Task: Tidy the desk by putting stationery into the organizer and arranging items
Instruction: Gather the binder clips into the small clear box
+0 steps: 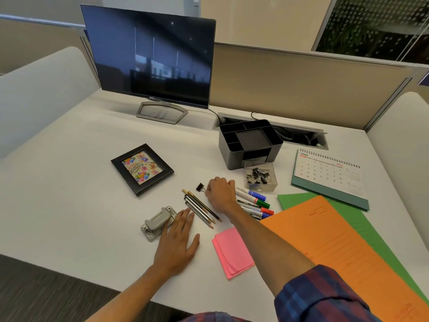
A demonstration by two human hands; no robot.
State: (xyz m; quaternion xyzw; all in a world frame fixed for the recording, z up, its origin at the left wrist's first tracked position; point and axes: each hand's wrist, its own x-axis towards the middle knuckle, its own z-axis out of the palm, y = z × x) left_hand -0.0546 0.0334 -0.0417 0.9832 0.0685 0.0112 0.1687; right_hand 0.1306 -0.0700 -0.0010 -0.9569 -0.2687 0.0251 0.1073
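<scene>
Fingers of the right hand [219,196] were curled down over the desk [69,187], pinching at the wire handle of one loose black binder clip [200,187] – looked like a grip on it, though the fingertips were hidden from above. Left hand [178,245] was flat and relaxed on the desk, holding nothing, fingertips just beside the grey hole punch [157,223].

Between the two hands lay four pencils [202,209] side by side. Just right of the right hand were four markers [254,203], with blue, green and red caps showing. One clear box [261,177] of more binder clips sat beyond them, touching the front of the dark organizer [250,142] – its compartments looked bare.

Under the right forearm: one small stack of pink sticky notes [233,252]. Further right, one orange folder [343,249] on top of one green folder [362,224], one desk calendar [329,177] lying behind them. One picture frame [142,169] lay left, one monitor [151,56] at the back.
</scene>
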